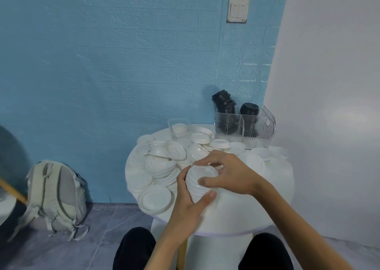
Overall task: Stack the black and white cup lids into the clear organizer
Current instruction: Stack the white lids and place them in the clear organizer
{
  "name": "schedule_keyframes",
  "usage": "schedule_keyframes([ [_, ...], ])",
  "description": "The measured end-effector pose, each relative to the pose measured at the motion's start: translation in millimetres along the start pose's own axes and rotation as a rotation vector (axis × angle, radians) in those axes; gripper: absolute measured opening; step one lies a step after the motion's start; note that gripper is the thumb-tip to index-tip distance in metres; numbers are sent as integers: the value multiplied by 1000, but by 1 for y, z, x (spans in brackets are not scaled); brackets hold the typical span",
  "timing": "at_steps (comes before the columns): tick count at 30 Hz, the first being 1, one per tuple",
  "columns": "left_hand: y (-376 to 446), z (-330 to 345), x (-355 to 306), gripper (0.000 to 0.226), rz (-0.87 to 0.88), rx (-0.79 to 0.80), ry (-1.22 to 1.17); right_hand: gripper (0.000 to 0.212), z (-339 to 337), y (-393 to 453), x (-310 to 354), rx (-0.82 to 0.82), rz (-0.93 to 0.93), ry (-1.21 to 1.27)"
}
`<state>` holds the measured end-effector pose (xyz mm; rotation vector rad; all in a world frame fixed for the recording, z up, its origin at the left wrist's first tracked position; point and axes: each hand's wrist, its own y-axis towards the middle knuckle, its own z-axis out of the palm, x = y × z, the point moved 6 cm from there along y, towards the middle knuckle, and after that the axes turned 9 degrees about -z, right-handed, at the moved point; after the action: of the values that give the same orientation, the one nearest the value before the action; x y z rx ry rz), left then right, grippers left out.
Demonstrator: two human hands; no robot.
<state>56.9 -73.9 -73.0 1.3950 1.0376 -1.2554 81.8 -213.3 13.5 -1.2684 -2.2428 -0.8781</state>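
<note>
A stack of white lids point(200, 184) is held over the near part of the round white table point(236, 218). My left hand point(190, 206) grips the stack from below and the side. My right hand point(228, 175) presses on its top and right side. Several loose white lids point(162, 167) cover the rest of the table. The clear organizer point(245, 128) stands at the back right. Two stacks of black lids point(225, 105) rise out of its compartments, the left one leaning.
A small clear container point(179, 126) with white lids stands at the table's back. A grey backpack point(55, 198) leans on the blue wall at the left. A white wall point(329, 105) runs close along the right. My knees are under the table.
</note>
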Motion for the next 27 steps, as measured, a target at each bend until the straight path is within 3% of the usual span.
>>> schedule_keyframes([
  [14,-3,3,-6,88,14,16,1,42,12,4,5,128,-11,-26],
  [20,-4,4,-11,83,57,-12,24,17,40,-10,0,-78,-1,191],
  [27,-7,7,-11,71,73,-4,58,15,43,-14,-7,-153,11,350],
])
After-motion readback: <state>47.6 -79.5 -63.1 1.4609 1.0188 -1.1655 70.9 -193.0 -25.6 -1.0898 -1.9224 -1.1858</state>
